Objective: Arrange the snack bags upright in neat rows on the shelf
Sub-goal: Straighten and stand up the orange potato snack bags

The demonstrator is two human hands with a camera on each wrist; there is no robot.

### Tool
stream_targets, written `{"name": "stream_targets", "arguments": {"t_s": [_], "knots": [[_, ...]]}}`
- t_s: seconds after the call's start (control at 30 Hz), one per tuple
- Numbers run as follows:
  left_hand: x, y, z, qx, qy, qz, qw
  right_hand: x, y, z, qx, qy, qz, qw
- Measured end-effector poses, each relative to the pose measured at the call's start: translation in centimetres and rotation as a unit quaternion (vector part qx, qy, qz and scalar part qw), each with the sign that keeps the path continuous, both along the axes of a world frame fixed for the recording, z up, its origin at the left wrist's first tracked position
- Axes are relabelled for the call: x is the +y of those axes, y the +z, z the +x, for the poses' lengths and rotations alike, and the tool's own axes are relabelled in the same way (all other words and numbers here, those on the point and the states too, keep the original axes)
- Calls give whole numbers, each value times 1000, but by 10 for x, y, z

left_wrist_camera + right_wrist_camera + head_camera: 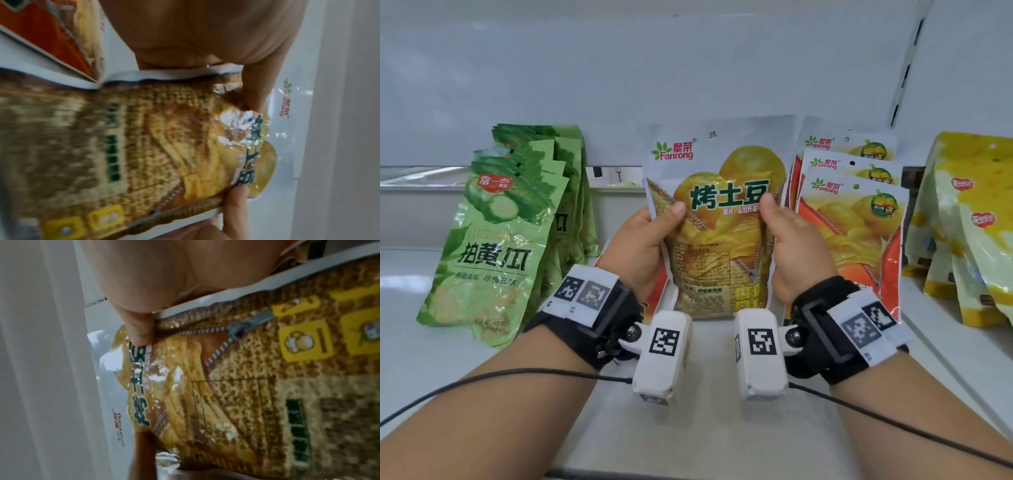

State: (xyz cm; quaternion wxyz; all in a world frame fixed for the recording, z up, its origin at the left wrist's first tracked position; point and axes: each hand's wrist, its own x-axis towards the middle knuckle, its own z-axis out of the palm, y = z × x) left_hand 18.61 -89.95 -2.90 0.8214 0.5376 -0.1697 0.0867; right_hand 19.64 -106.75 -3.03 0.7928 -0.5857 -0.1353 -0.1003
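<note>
A brown-and-yellow Fanrong potato chip bag (717, 219) stands upright at the middle of the white shelf (705, 394), held by both hands. My left hand (645, 245) grips its left edge, thumb on the front. My right hand (794, 245) grips its right edge the same way. In the left wrist view the bag (144, 146) fills the frame with my left thumb (255, 91) pressed on it. The right wrist view shows the bag (236, 386) under my right thumb (139, 331). The fingers behind the bag are hidden.
A row of green cucumber chip bags (496, 240) leans at the left. Orange Fanrong bags (856, 219) stand in a row right of the held bag. Yellow bags (969, 226) stand at the far right. One orange bag (51, 37) lies behind the held one.
</note>
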Motion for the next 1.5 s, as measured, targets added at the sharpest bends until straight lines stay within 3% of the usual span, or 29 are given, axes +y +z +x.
{"name": "stream_targets", "arguments": {"t_s": [0.27, 0.4, 0.5, 0.57, 0.67, 0.77, 0.9, 1.0, 1.07, 1.17, 1.23, 1.37, 1.5], "knots": [[-2, 20, -4, 4, 57, -7, 998, 0, 3, -4, 2, -17, -39, 999], [6, 23, -4, 39, 136, 3, 990, 0, 2, -3, -9, -88, -29, 996], [12, 27, -8, 49, 181, 8, 982, -1, 2, -6, -51, -105, -78, 990], [12, 31, -14, 63, 160, -9, 985, 4, 2, -13, -68, -52, -132, 988], [10, 36, -26, 74, 47, -32, 996, 16, 0, -23, -78, 67, -188, 977], [14, 41, -34, 57, 14, 51, 997, 23, -1, -28, -77, 128, -179, 972], [19, 35, -37, 29, 70, 102, 992, 25, -2, -28, -83, 35, -159, 983], [29, 21, -33, 16, 174, 245, 954, 24, -4, -23, -59, -1, -135, 989], [36, 10, -31, 54, 170, 304, 936, 26, -5, -21, -31, 24, -96, 995], [41, -2, -32, 111, 112, 266, 951, 26, -7, -17, -5, 37, -58, 998], [45, -6, -31, 115, 133, 246, 953, 23, -7, -13, 0, 29, -63, 998], [60, -13, -25, 153, 222, 207, 940, 11, -4, 4, 12, -78, -176, 981], [72, -18, -28, 208, 244, 206, 925, 9, 1, 22, 72, -134, -240, 959]]}}
